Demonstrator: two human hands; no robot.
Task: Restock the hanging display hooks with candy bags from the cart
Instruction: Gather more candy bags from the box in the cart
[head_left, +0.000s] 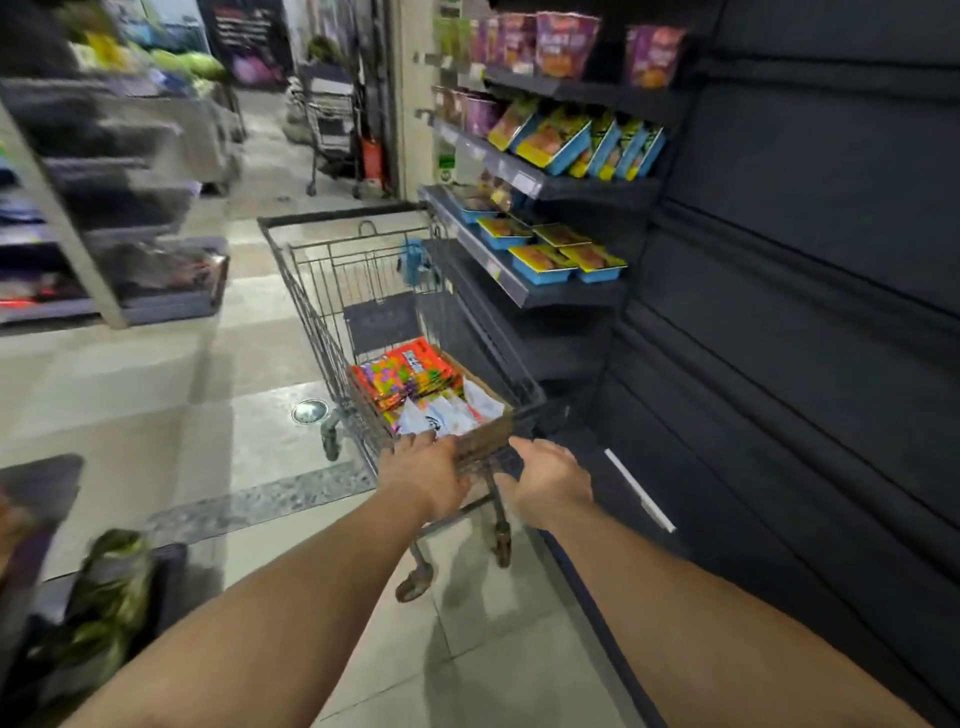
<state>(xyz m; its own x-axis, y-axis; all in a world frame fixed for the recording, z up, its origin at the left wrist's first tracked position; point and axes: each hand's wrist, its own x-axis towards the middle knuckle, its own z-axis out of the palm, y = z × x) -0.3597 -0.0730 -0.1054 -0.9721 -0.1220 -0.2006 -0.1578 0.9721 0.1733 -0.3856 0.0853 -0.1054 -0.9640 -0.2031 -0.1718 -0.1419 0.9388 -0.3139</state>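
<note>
Head view | left hand (423, 475) and right hand (550, 480) are reaching to a cardboard box (485, 441) at the cart's (311, 291) near end, fingers curling over its edge | candy bags (410, 374) are lying inside the box.

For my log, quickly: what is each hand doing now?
Left hand: grips the cardboard box's near edge.
Right hand: beside the box; grip cannot be told.

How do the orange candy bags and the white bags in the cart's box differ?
The orange candy bags show multicoloured print and lie at the far end of the cardboard box; the white bags are plain and pale and lie nearer the left hand. Both lie stacked in that box.
</note>
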